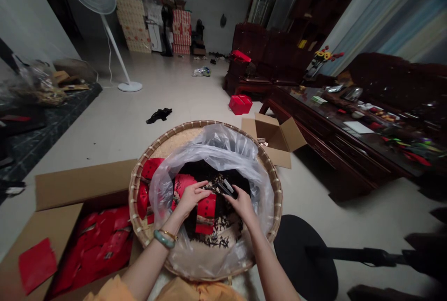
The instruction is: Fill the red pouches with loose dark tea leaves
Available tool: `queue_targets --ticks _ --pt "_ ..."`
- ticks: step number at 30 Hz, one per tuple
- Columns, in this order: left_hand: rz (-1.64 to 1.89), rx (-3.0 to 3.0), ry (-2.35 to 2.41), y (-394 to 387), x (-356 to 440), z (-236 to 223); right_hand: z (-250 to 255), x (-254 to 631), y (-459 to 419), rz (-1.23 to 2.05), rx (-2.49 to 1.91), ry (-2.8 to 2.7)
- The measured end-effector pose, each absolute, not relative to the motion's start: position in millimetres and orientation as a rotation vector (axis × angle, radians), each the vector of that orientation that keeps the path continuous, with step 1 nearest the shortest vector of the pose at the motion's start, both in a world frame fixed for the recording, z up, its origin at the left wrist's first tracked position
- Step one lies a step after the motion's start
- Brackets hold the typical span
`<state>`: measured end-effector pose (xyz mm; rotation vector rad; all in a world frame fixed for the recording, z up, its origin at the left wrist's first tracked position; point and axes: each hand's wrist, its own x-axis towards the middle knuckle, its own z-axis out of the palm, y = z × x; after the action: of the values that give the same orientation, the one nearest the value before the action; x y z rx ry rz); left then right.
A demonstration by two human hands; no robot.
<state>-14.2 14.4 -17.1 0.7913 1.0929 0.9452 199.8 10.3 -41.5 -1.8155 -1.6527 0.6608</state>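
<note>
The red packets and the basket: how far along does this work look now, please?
Done: many red packets lie in the cardboard carton, and more sit in the round woven basket. In hand: the right hand holds a small dark sachet above the dark loose leaves, near the left hand. Left: a good heap of leaves remains in the clear plastic bag.
</note>
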Motion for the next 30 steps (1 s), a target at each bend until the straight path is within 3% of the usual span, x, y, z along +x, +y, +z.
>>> queue_targets --ticks 4,9,20,26,30 --pt "0.943 0.802 1.084 13.0 -9.5 -12.6 -37.5 189.6 5.0 0.571 -1.695 -1.632" --pt "0.959 0.858 1.065 10.2 -2.6 -9.6 -16.5 160.4 1.5 0.988 -1.454 -1.518" --pt "1.060 1.047 1.144 6.7 -7.6 -15.5 -13.4 156.0 -3.1 1.385 -1.401 -1.266" --pt "1.133 1.100 1.176 4.2 0.9 -24.7 -13.9 162.3 -9.3 1.382 -1.430 -1.206" --pt "1.104 1.329 1.538 -6.4 -5.8 -27.7 -11.0 183.1 0.1 1.192 -1.471 -0.936"
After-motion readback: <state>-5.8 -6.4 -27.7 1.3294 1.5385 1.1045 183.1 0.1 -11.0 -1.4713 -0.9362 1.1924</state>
